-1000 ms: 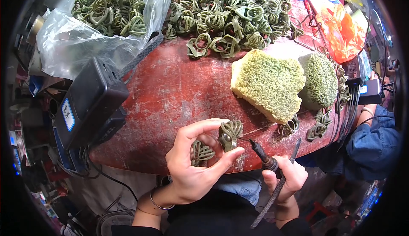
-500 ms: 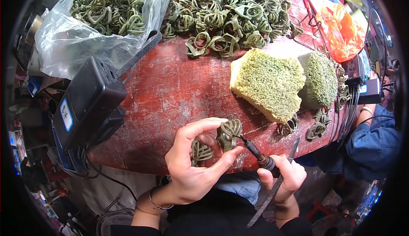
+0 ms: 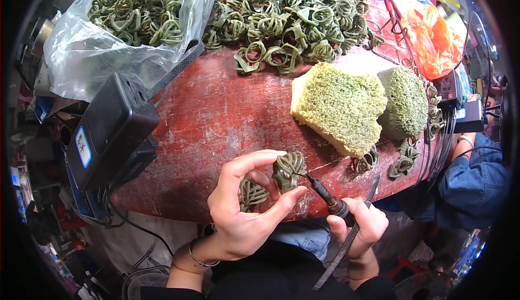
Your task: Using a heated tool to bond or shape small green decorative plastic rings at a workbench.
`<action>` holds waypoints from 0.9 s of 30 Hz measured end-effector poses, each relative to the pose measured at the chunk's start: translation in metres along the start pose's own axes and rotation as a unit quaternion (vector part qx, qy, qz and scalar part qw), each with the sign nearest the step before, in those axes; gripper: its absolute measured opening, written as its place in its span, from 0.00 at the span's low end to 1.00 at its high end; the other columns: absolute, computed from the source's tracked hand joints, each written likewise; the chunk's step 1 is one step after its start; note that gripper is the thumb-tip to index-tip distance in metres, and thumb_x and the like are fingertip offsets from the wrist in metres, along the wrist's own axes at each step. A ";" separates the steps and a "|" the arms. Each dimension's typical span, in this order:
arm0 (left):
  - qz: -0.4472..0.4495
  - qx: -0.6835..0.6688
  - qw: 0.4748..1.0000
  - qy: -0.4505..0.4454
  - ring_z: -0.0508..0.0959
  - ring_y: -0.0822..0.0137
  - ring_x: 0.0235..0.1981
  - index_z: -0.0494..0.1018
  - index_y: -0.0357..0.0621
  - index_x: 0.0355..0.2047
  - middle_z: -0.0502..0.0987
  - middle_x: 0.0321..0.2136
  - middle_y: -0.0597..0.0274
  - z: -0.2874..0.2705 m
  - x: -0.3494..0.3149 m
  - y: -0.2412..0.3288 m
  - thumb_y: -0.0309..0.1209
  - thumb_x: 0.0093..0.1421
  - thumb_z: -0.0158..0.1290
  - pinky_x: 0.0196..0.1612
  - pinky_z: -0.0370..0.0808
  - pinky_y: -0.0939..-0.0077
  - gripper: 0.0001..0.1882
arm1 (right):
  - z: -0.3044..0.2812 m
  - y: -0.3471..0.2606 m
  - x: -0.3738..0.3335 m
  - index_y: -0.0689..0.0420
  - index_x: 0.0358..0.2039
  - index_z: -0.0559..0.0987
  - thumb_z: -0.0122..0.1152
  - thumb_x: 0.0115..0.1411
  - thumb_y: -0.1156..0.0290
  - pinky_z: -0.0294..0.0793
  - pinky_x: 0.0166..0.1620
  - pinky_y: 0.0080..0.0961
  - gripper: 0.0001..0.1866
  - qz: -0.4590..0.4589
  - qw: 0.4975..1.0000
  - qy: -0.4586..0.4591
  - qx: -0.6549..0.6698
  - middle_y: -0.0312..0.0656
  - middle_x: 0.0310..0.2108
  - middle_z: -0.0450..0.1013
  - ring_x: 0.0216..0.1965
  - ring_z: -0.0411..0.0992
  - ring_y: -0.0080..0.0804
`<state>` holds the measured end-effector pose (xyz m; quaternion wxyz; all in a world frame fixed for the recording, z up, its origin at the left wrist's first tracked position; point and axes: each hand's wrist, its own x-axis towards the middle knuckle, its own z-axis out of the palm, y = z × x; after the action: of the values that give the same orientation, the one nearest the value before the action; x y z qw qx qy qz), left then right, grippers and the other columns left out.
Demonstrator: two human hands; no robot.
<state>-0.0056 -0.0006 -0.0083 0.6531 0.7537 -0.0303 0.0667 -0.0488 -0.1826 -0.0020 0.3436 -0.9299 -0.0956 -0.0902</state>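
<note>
Between the thumb and forefinger of my left hand (image 3: 238, 216) is a small olive-green looped wax piece (image 3: 290, 167), lifted above the table's near edge. Behind those fingers shows another green looped piece (image 3: 252, 193); whether the hand grips it or it lies on the table I cannot tell. My right hand (image 3: 369, 227) is closed round a dark pen-shaped hot tool like a soldering iron (image 3: 328, 198), its thin tip at or very near the piece's right side. The same hand also keeps a long flat metal file (image 3: 341, 254), slanting down to the left.
The red worn table (image 3: 200, 116) carries a heap of green looped pieces (image 3: 303, 24), a plastic bag (image 3: 81, 62) full of them, a yellow-green sponge block (image 3: 341, 108) and a second green block (image 3: 405, 102). A black device (image 3: 111, 126) stands left. A person's denim sleeve (image 3: 471, 183) is at right.
</note>
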 end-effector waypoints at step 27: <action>0.000 0.000 1.000 0.027 0.68 0.79 0.27 0.61 0.36 0.42 0.72 0.40 0.53 0.006 -0.003 0.001 0.17 0.42 0.61 0.31 0.68 0.87 0.27 | -0.034 0.037 -0.001 0.64 0.28 0.75 0.66 0.46 0.74 0.69 0.27 0.25 0.11 0.216 0.946 0.203 -0.132 0.48 0.20 0.71 0.20 0.70 0.38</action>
<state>-0.0086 -0.0069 -0.0087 0.6540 0.7514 -0.0127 0.0868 -0.0441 -0.2322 -0.0001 0.2409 -0.9273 0.1921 -0.2125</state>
